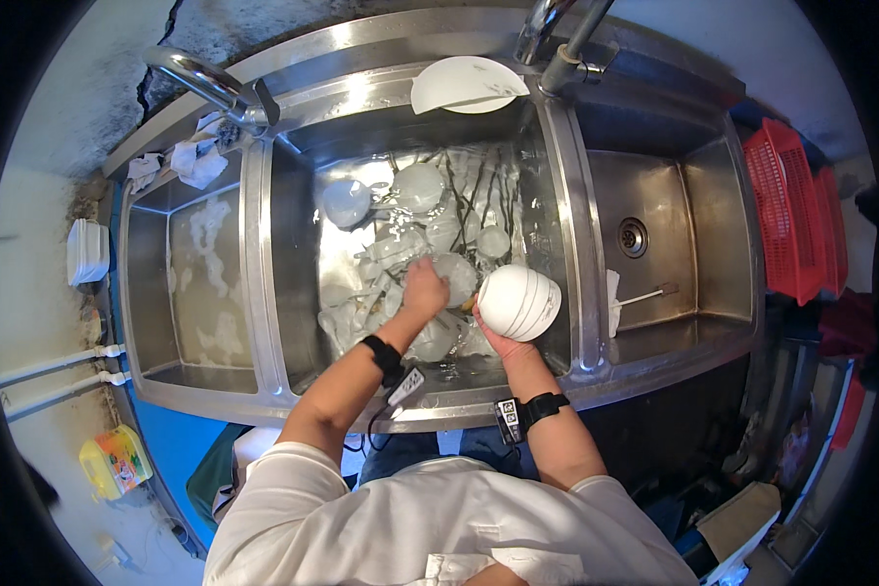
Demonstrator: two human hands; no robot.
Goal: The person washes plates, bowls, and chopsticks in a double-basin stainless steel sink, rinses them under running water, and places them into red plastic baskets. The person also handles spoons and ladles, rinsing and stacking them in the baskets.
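A stack of several white bowls (pixel 520 304), nested and tilted on its side, rests in my right hand (pixel 505 341) over the right part of the middle sink. My right fingers curl around the stack's lower left side. My left hand (pixel 426 288) reaches into the same sink, against a pale round dish (pixel 455 280) in the water. Its fingertips are partly hidden, so whether they grip the dish is unclear. Around it lie bowls, including a bluish bowl (pixel 346 203) and a larger pale bowl (pixel 418 187), with dark chopsticks (pixel 476 198) farther back.
White plates (pixel 469 84) sit on the sink's back ledge. Chrome faucets (pixel 205 84) rise behind. The left basin (pixel 212 278) holds cloudy water; a brush-like white tool (pixel 615 304) lies at the right basin (pixel 652 198). Red plastic baskets (pixel 784 212) stand far right, crumpled cloths (pixel 198 162) back left.
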